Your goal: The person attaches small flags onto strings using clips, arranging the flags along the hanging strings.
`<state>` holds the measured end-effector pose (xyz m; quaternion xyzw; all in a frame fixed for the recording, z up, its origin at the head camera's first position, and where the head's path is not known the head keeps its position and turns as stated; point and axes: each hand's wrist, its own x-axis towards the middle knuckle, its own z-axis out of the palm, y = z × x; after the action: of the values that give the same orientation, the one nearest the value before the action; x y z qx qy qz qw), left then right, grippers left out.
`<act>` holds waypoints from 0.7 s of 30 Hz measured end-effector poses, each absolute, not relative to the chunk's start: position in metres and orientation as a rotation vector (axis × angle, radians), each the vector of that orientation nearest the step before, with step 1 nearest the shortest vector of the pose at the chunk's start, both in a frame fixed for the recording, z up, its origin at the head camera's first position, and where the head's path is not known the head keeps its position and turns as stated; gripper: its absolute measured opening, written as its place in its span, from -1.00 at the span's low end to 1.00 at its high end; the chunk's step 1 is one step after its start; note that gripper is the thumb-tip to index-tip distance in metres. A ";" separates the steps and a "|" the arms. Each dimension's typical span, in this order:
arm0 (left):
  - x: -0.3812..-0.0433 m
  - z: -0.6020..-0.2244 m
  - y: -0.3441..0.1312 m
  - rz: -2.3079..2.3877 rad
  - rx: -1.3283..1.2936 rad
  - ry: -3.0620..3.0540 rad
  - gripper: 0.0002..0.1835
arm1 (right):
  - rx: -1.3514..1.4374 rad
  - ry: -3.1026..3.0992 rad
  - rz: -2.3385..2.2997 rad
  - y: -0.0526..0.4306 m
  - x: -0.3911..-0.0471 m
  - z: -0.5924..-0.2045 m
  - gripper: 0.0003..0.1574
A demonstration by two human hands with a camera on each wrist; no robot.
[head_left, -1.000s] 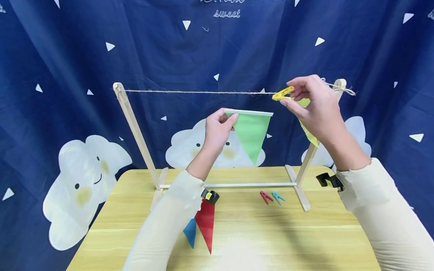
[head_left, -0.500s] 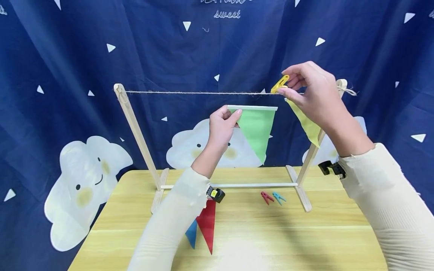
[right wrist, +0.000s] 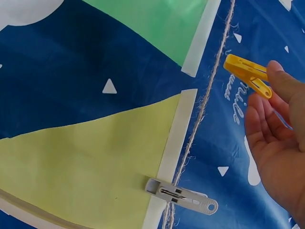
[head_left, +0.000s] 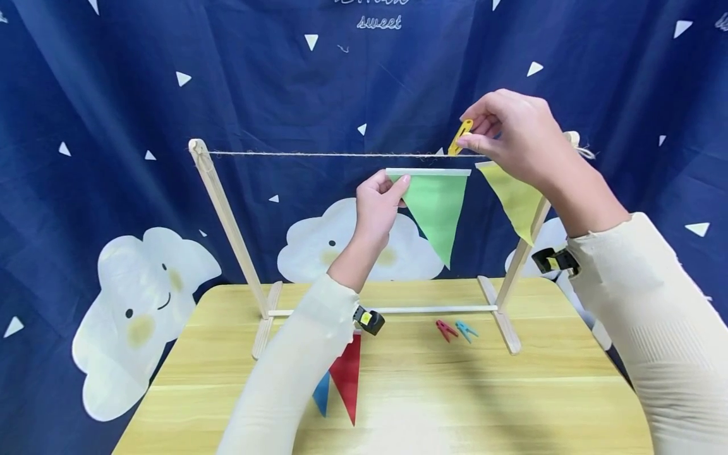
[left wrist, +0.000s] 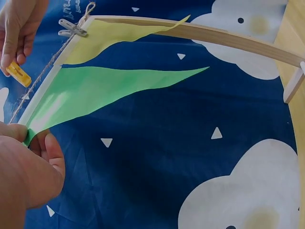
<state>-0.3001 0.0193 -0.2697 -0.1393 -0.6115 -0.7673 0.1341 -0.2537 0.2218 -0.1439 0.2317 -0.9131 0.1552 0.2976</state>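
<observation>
A green pennant [head_left: 436, 205] with a white top band hangs from my left hand [head_left: 378, 212], which pinches it by its upper left corner. Its band lies just below the twine [head_left: 318, 154]. Above the twine my right hand [head_left: 520, 139] pinches a yellow clothespin [right wrist: 245, 71] by its handle ends, the tip close over the line. A small blue bit [head_left: 497, 135] shows behind the right hand's fingers. Right of the green one, a yellow pennant [head_left: 514, 199] hangs on the twine under a grey clothespin [right wrist: 181, 194], which the right hand hides in the head view.
Wooden posts [head_left: 230, 227] hold the twine at both ends, joined low by a white rod [head_left: 432, 309]. On the table [head_left: 455, 392] lie a red clothespin [head_left: 446, 330], a light blue clothespin [head_left: 466, 330], a red pennant [head_left: 348, 382] and a blue pennant [head_left: 321, 395], partly under the left sleeve.
My left hand has raised the green pennant and shifted it right, toward the twine. The right hand has risen, and the yellow clothespin has tilted to point downward.
</observation>
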 end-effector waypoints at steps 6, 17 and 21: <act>-0.300 -0.267 0.022 -2.260 -0.412 -1.743 -0.87 | 0.635 -2.435 0.420 0.219 -0.258 -0.142 -0.59; -0.302 -0.264 0.027 -2.296 -0.407 -1.692 -0.89 | 0.679 -2.341 0.392 0.218 -0.266 -0.145 -0.71; -0.302 -0.265 0.028 -2.293 -0.389 -1.672 -0.89 | 0.689 -2.337 0.403 0.217 -0.267 -0.146 -0.75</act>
<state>-0.3023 0.0285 -0.2647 -0.1344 -0.5781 -0.7929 0.1379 -0.2675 0.2170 -0.1461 0.2632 -0.8935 0.1541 0.3297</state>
